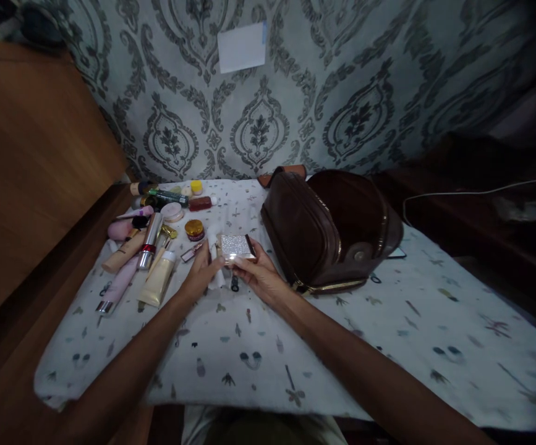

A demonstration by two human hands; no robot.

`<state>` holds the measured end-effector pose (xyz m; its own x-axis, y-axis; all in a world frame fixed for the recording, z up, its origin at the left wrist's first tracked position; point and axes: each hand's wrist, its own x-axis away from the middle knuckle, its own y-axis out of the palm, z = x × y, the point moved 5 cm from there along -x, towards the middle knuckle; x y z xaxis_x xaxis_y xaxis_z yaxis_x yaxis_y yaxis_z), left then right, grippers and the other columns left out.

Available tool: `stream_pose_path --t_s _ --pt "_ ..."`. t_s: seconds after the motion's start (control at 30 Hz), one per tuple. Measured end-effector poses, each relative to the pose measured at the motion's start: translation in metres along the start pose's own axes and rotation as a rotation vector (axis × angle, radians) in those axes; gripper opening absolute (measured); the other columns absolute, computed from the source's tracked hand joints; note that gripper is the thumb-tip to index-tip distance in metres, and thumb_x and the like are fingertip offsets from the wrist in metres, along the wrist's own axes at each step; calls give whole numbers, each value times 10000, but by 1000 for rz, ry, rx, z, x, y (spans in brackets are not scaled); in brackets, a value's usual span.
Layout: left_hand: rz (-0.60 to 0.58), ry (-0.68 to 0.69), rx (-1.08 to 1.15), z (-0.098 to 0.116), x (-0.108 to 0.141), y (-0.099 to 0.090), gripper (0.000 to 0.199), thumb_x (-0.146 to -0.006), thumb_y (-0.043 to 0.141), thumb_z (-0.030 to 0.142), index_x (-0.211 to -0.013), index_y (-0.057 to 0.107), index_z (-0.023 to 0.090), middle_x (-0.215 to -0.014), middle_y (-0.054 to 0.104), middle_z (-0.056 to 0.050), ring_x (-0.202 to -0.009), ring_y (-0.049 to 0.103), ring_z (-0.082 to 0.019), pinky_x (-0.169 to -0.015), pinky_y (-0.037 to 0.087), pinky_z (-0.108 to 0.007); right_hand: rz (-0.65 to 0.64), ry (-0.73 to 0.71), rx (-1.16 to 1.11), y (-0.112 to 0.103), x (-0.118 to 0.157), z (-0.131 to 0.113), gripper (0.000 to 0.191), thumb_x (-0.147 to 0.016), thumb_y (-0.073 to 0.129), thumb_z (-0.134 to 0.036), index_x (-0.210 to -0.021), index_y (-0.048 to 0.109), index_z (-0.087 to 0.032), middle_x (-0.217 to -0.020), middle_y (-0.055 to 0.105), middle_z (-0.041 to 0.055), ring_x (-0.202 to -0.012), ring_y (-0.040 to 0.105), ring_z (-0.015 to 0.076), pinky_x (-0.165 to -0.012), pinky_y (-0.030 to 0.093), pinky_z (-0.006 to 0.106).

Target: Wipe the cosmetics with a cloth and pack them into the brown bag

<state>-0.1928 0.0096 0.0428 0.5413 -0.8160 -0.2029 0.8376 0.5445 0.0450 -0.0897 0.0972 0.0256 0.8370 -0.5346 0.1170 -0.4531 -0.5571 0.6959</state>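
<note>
A: Left forearm (142, 358) and right forearm (355, 355) are spanning the near cloth (295, 361). Hands?
B: Right hand (264, 274) is gripping the glittery case (237, 245), thumb on the near edge. Left hand (199, 271) is touching its near left corner by thumb; can't tell if the fingers are gripping.
A: Case location?
B: It's sitting between the gold-lidded jar (194, 230) and the brown bag (298, 232). Bag's standing open.

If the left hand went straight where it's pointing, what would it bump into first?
Probably the sparkly case in the right hand, just past the left hand. A white crumpled thing is close too; depth is unclear.
</note>
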Motion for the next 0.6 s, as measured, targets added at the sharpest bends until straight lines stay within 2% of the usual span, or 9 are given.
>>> stream_pose_path --t_s 0.07,0.17,0.3,0.37,0.47,0.6 --pt "-46 20 -41 6 1 3 688 -739 743 494 -1326 545 194 -1296 628 -96 -1255 534 -291 -1090 397 -401 3 -18 -2 1 1 -1 810 -536 919 -183 -1175 432 -285 -874 714 -60 -649 680 102 -562 549 180" --pt "-37 20 -121 12 2 4 675 -750 731 457 -1336 539 184 -1275 634 -97 -1224 549 -295 -1086 399 -421 -13 -31 -4 2 1 -1 839 -511 939 -232 -1173 427 -285 -904 717 -52 -682 681 112 -553 549 185" --pt "-7 3 -175 13 1 1 613 -762 716 481 -1280 590 179 -1200 671 -86 -1193 567 -290 -1086 392 -417 -78 -31 -29 0 -2 -5 710 -626 869 -511 -1155 454 -282 -869 698 -46 -677 674 134 -520 544 212" --pt "34 -53 -170 10 1 -2 599 -742 728 510 -1227 622 174 -1134 696 -83 -1098 616 -283 -1004 459 -393 -89 -23 -56 -3 -4 -6 627 -688 792 -609 -1125 474 -292 -865 688 -45 -668 667 139 -508 540 225" --pt "109 -162 -111 6 3 -9 552 -703 756 539 -1105 659 172 -975 723 -57 -861 667 -237 -793 537 -330 -56 -13 -62 -7 -7 -6 543 -731 762 -605 -1078 481 -295 -838 676 -51 -649 651 131 -523 547 240" --pt "252 -240 -89 8 5 -15 479 -590 824 535 -854 658 171 -697 672 12 -607 600 -164 -556 492 -245 -28 -40 -45 -11 -10 -3 534 -688 821 -552 -993 488 -266 -746 645 -65 -622 637 116 -527 531 230"
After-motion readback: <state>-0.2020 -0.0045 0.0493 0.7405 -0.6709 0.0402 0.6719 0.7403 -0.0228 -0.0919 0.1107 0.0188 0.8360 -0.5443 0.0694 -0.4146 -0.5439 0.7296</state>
